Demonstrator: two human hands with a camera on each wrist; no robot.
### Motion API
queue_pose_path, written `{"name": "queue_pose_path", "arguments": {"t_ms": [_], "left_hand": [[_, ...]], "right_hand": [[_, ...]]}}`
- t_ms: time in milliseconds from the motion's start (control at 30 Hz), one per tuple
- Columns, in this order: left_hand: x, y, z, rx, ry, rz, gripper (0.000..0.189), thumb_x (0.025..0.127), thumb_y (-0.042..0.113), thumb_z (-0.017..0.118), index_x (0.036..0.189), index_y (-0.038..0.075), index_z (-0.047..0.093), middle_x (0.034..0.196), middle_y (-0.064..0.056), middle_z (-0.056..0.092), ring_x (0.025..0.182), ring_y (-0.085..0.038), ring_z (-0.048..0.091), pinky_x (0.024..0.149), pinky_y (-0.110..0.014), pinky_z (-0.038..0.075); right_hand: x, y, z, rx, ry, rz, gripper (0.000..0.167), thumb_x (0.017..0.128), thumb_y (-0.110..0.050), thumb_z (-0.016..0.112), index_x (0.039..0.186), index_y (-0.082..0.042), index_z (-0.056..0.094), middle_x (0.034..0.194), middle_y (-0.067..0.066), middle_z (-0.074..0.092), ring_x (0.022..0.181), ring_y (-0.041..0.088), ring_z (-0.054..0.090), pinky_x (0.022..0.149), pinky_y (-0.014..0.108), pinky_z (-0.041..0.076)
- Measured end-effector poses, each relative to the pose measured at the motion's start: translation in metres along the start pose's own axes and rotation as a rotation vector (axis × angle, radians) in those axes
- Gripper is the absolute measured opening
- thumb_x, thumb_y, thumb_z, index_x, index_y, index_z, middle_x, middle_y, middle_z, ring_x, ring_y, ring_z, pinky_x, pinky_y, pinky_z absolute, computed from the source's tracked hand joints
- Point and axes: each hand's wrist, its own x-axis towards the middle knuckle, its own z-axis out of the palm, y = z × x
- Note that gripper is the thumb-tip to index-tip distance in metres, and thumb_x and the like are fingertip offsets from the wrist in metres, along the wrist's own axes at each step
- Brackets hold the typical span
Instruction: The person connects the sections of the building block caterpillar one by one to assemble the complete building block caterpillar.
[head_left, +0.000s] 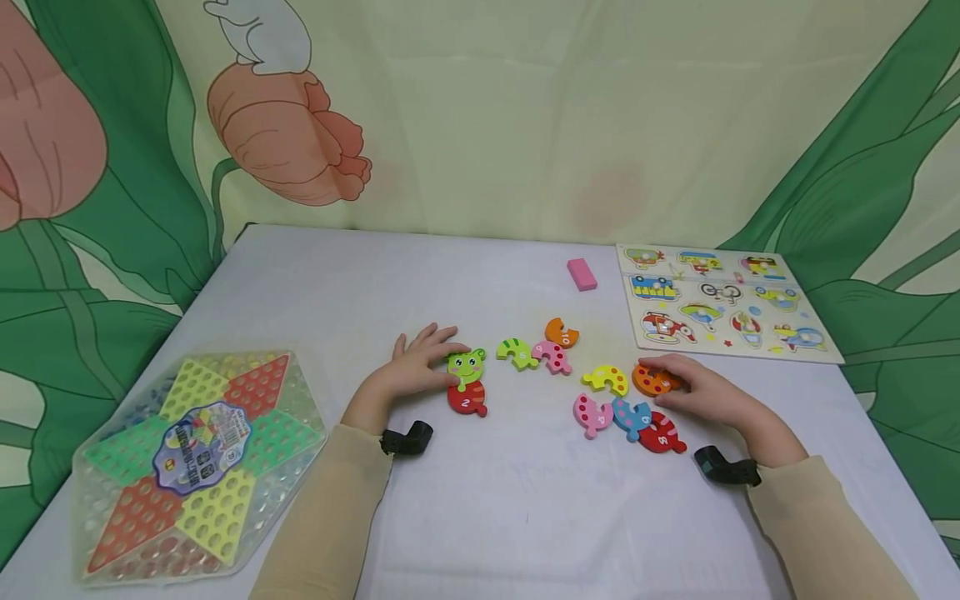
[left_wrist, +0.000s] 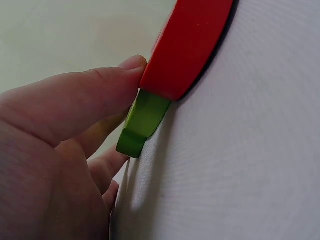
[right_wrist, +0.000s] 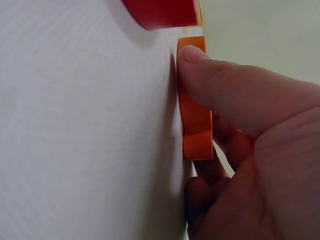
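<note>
On the white table, my left hand (head_left: 411,367) pinches a green caterpillar-head puzzle piece (head_left: 468,363) between thumb and fingers. A red piece numbered 2 (head_left: 467,400) adjoins it; the thumb lies at their joint in the left wrist view. My right hand (head_left: 701,388) grips an orange spotted puzzle piece (right_wrist: 196,117), its thumb on the near edge and its fingers behind. Left of that lies a yellow piece (head_left: 609,378). Below are a pink piece (head_left: 591,415), a blue piece (head_left: 630,418) and a red piece numbered 8 (head_left: 662,435).
Between the hands lie a green piece (head_left: 514,352), a pink spotted piece (head_left: 553,357) and an orange piece (head_left: 559,333). Behind them is a pink block (head_left: 582,274). A vehicle puzzle board (head_left: 723,312) lies at back right, and a boxed star-patterned marble game (head_left: 198,467) at left.
</note>
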Motion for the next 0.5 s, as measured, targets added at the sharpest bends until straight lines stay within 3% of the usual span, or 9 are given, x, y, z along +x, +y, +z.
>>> {"name": "queue_pose_path", "arguments": {"t_ms": [233,367,500], "left_hand": [[-0.001,-0.001,-0.001,-0.003,-0.003,-0.005,0.052,0.08,0.035,0.06,0.13,0.028,0.048,0.152,0.001,0.02,0.141,-0.027,0.0,0.106,-0.06,-0.011],[-0.001,-0.002,-0.001,0.0,-0.002,-0.005,0.052,0.081,0.035,0.059,0.131,0.028,0.048,0.152,0.001,0.02,0.141,-0.027,0.0,0.106,-0.06,-0.011],[0.0,-0.003,0.0,0.001,-0.001,0.005,0.052,0.081,0.035,0.059,0.131,0.029,0.048,0.151,0.001,0.02,0.141,-0.027,0.0,0.106,-0.061,-0.011]], "right_hand": [[-0.001,-0.012,-0.004,0.003,0.032,0.02,0.062,0.084,-0.023,0.063,0.139,-0.015,0.035,0.135,0.02,0.037,0.122,0.038,0.033,0.093,0.057,0.039],[-0.004,-0.029,-0.005,0.057,0.042,-0.001,0.07,0.085,-0.02,0.062,0.143,-0.011,0.025,0.132,0.02,0.038,0.119,0.036,0.036,0.088,0.044,0.048],[-0.008,-0.047,0.0,0.142,0.005,-0.031,0.068,0.085,-0.018,0.062,0.141,-0.008,0.027,0.135,0.021,0.035,0.116,0.033,0.038,0.077,0.026,0.052]]}}
